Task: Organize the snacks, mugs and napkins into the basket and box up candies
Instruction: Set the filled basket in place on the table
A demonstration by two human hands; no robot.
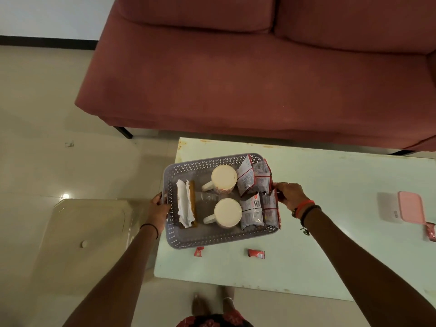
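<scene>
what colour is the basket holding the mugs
Grey; the perforated plastic basket shows best in the head view.

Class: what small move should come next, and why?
Probably settle the grey perforated plastic basket onto the pale green table and let go: left hand and right hand grip its ends, it overhangs the edge, and red-wrapped candies lie unboxed.

The grey perforated plastic basket (200, 162) is seen as matt. Its cream ceramic mugs (224, 178) are glazed smooth, the white paper napkins (185, 206) crinkled, the red-and-silver foil snack packets (252, 210) shiny. At twelve o'clock, the red cloth sofa (236, 79) is matt.
</scene>
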